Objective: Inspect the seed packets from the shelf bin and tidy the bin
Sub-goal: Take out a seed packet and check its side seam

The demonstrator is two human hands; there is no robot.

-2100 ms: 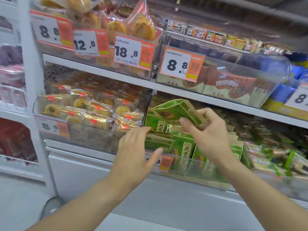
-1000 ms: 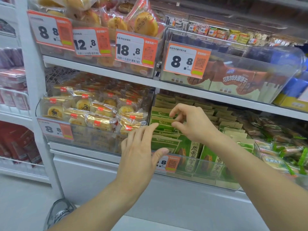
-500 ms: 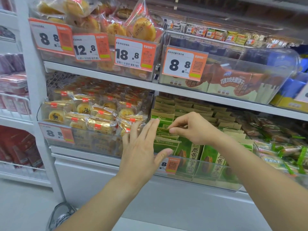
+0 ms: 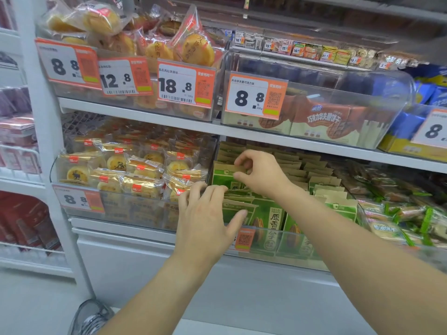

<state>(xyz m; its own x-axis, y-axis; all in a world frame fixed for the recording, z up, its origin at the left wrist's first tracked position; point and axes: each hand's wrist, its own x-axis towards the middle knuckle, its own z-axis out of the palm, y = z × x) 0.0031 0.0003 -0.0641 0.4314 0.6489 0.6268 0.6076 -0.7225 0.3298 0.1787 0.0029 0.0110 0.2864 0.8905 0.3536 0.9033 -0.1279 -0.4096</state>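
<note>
A person's two bare arms reached into a clear plastic shelf bin (image 4: 300,247) on the lower shelf of a shop display. The bin was packed with upright green-and-tan seed packets (image 4: 273,213) standing in rows from front to back. The right hand (image 4: 260,174) was over the left rear part of the bin, its thumb and forefinger pinching the tan top edge of one green packet (image 4: 223,176) that stood a little higher than those around it. The left hand (image 4: 205,218) lay against the front left corner of the bin, fingers straight and loosely spread, fingertips touching the packet tops there and holding nothing. An orange price tag (image 4: 244,238) showed on the bin's front wall just beside the left thumb. To the left stood a bin of gold-wrapped pastries (image 4: 125,172). On the shelf above, a clear bin held brown wafer boxes (image 4: 321,122) behind a tag reading 8.8 (image 4: 254,97).
</note>
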